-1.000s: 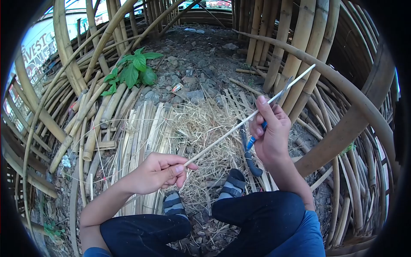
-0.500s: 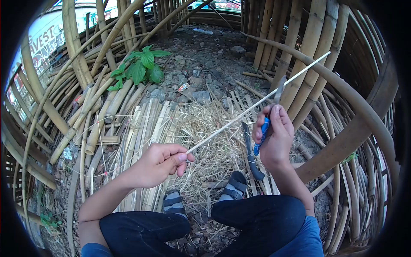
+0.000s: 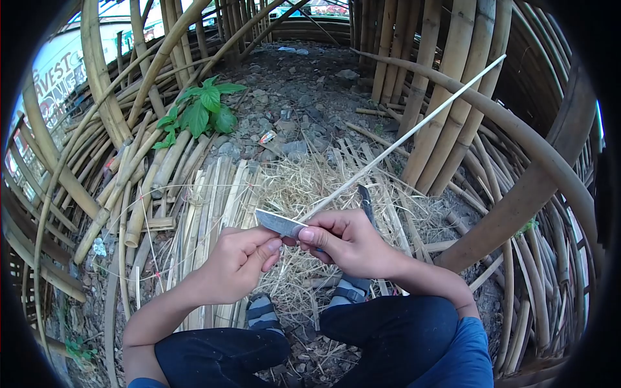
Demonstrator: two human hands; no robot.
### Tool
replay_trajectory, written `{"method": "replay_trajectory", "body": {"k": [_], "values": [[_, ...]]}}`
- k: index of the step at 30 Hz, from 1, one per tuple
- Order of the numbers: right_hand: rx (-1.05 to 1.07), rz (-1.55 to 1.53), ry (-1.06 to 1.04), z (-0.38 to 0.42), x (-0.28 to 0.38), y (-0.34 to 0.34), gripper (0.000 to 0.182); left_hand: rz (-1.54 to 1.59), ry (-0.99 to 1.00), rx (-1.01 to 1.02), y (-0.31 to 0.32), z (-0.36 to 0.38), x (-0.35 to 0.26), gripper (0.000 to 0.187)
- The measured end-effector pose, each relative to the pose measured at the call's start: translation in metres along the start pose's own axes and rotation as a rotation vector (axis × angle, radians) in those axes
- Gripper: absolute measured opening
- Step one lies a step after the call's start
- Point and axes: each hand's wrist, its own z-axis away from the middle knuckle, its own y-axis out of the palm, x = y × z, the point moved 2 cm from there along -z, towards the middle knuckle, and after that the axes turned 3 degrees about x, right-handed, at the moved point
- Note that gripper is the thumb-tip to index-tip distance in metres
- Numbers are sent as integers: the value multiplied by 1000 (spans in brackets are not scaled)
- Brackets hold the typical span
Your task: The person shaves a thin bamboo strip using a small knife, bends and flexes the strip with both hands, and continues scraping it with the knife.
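Note:
A long, thin bamboo strip (image 3: 404, 137) slants from my hands up to the far right. My left hand (image 3: 242, 262) pinches its near end, which the fingers mostly hide. In my right hand (image 3: 346, 244) is a knife (image 3: 279, 223), its grey blade pointing left over the left fingertips. The thumb of my right hand presses by the base of the blade, and the handle is covered by the fingers. Both hands nearly touch above a heap of pale shavings (image 3: 291, 184). A dark curved tool (image 3: 365, 200) lies behind my right hand, partly hidden.
Split bamboo slats (image 3: 217, 187) lie on the ground to the left. Upright bamboo poles (image 3: 446, 123) and a bent pole (image 3: 517, 136) stand on the right. A leafy plant (image 3: 200, 113) grows at the back left. My sandalled feet (image 3: 262, 313) rest below the hands.
My right hand has come down and left, bringing the knife from beside the strip's middle to its near end at my left hand. The view has shifted slightly.

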Motion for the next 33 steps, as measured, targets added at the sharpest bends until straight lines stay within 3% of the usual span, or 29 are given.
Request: {"method": "replay_trajectory", "body": {"k": [10, 18, 33], "values": [[-246, 157, 33, 11, 13, -15, 23, -41, -1, -44, -6, 6, -7, 21], [-276, 170, 67, 15, 10, -22, 22, -129, 54, -19, -10, 14, 1, 20], [-331, 241, 94, 29, 3, -41, 25, 2, -191, 98, -21, 33, 11, 22]]}}
